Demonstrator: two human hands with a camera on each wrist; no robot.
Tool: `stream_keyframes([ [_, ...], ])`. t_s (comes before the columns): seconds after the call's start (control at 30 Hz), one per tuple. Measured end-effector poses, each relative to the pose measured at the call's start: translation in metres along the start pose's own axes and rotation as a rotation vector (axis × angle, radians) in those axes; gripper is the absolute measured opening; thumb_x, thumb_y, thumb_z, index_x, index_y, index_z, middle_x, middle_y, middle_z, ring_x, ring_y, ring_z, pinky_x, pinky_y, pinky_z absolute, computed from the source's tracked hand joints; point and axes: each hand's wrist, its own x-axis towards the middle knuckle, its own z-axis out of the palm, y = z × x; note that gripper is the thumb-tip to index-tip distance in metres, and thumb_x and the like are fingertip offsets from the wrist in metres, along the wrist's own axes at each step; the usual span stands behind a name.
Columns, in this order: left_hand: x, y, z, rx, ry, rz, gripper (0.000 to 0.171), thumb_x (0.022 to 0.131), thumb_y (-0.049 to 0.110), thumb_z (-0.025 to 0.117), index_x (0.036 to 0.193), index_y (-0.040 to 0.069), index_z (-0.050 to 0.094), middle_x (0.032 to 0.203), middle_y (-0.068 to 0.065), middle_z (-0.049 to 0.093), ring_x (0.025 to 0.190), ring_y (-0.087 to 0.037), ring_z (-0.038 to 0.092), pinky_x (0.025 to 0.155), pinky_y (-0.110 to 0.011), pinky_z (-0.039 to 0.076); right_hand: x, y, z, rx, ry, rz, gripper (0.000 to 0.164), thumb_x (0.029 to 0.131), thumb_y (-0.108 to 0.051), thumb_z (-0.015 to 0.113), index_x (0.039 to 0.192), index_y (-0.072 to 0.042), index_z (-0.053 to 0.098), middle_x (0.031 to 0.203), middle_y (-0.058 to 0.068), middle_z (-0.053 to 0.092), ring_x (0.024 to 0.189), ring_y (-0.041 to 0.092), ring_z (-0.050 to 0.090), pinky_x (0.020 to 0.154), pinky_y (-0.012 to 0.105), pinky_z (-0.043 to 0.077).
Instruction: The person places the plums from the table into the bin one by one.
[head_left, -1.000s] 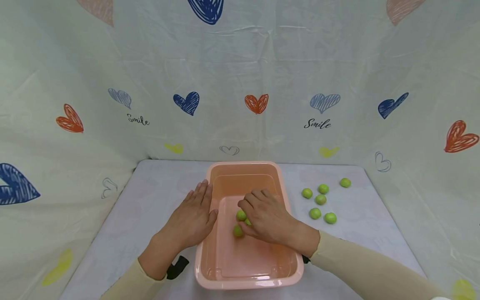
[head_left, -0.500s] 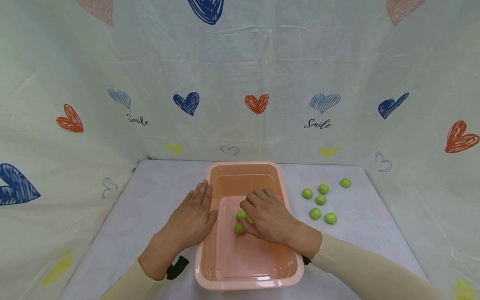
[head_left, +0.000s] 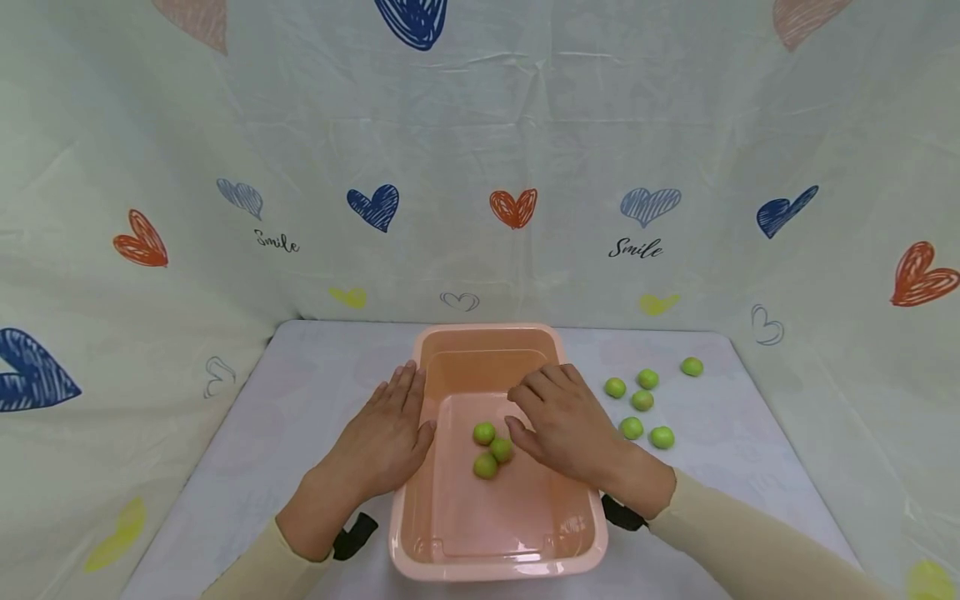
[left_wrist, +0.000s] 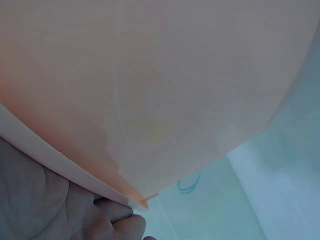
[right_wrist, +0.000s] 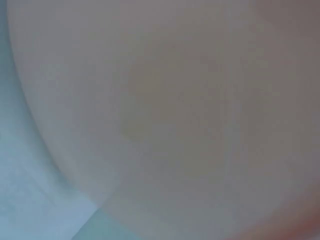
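Note:
A pink plastic basin stands on the table, seen from above in the head view. My left hand rests along its left rim, fingers straight, thumb lying over the edge. In the left wrist view the palm lies against the rim, beside the basin's outer wall. Three small green balls, the nearest one among them, sit close together on the basin floor. My right hand is over the right side of the basin, just right of the balls, fingers loosely bent and thumb apart, nothing seen between them.
Several more green balls lie on the white-covered table right of the basin. A pale curtain printed with hearts hangs behind and at both sides. Dark straps are at the wrists.
My right hand has let go of the green balls and drawn back to the right, uncovering all three in the basin. The left hand has stayed on the rim.

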Motion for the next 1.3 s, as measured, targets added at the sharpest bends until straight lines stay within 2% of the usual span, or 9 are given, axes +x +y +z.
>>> stream_keyframes([
  [0.17,0.0,0.0,0.001,-0.001,0.013,0.007,0.071,0.11,0.029,0.05,0.161,-0.013,0.026,0.169,-0.032,0.024,0.159,-0.045,0.026,0.127,-0.059,0.029,-0.011,0.019,-0.008,-0.012,0.091,0.026,0.018,0.096,-0.024,0.064,0.1,-0.008,0.068,0.093,0.005,0.064,0.089,0.028,0.058,0.08,0.045,0.047],
  [0.37,0.0,0.0,0.001,0.005,0.02,0.009,0.07,0.109,0.029,0.051,0.16,-0.014,0.027,0.169,-0.033,0.025,0.158,-0.046,0.027,0.126,-0.059,0.029,-0.031,0.048,-0.014,-0.049,0.156,0.1,0.021,0.095,-0.023,0.064,0.101,-0.003,0.068,0.094,0.01,0.066,0.089,0.034,0.059,0.079,0.05,0.045],
  [0.57,0.0,0.001,0.001,0.009,0.005,0.002,0.071,0.109,0.029,0.05,0.161,-0.014,0.026,0.169,-0.033,0.024,0.158,-0.046,0.026,0.127,-0.059,0.028,-0.063,0.078,-0.009,-0.121,0.171,0.167,0.032,0.102,-0.028,0.052,0.103,0.001,0.068,0.094,0.016,0.066,0.089,0.039,0.058,0.075,0.052,0.044],
  [0.67,0.0,0.001,0.0,0.008,0.0,0.003,0.071,0.11,0.029,0.049,0.16,-0.014,0.026,0.169,-0.033,0.024,0.158,-0.046,0.026,0.127,-0.059,0.028,-0.084,0.093,-0.003,-0.147,0.165,0.18,0.034,0.1,-0.027,0.051,0.103,0.003,0.068,0.092,0.017,0.066,0.088,0.041,0.059,0.072,0.053,0.045],
  [0.77,0.0,0.001,0.0,0.01,0.002,0.005,0.071,0.11,0.029,0.049,0.16,-0.014,0.026,0.169,-0.033,0.024,0.158,-0.047,0.026,0.127,-0.059,0.029,-0.108,0.108,0.003,-0.169,0.109,0.199,0.035,0.097,-0.027,0.052,0.104,0.004,0.067,0.093,0.019,0.067,0.089,0.042,0.059,0.073,0.053,0.046],
  [0.9,0.001,0.001,0.0,0.013,0.004,0.006,0.071,0.11,0.03,0.049,0.16,-0.014,0.026,0.169,-0.033,0.024,0.158,-0.047,0.026,0.126,-0.059,0.029,-0.14,0.124,0.008,-0.203,-0.039,0.221,0.043,0.099,-0.034,0.046,0.109,0.004,0.064,0.101,0.019,0.066,0.096,0.042,0.06,0.079,0.054,0.048],
  [1.0,0.001,0.001,0.0,0.016,0.001,0.006,0.071,0.11,0.03,0.049,0.16,-0.015,0.026,0.169,-0.033,0.024,0.158,-0.047,0.025,0.126,-0.059,0.029,-0.162,0.133,0.011,-0.234,-0.123,0.198,0.054,0.104,-0.042,0.035,0.11,0.004,0.064,0.105,0.02,0.066,0.098,0.042,0.06,0.083,0.056,0.048],
  [1.07,0.001,0.001,0.0,0.018,-0.001,0.005,0.071,0.11,0.029,0.049,0.16,-0.015,0.026,0.169,-0.033,0.024,0.158,-0.047,0.025,0.126,-0.06,0.029,-0.174,0.137,0.013,-0.253,-0.167,0.169,0.056,0.105,-0.043,0.034,0.11,0.004,0.064,0.105,0.02,0.066,0.098,0.041,0.06,0.084,0.056,0.049],
  [1.3,0.001,0.001,0.0,0.011,-0.005,0.001,0.071,0.11,0.03,0.049,0.161,-0.014,0.025,0.169,-0.033,0.023,0.158,-0.046,0.025,0.127,-0.06,0.028,-0.203,0.146,0.018,-0.266,-0.282,0.107,0.041,0.086,-0.034,0.066,0.109,0.0,0.064,0.105,0.015,0.066,0.098,0.036,0.06,0.088,0.055,0.05],
])
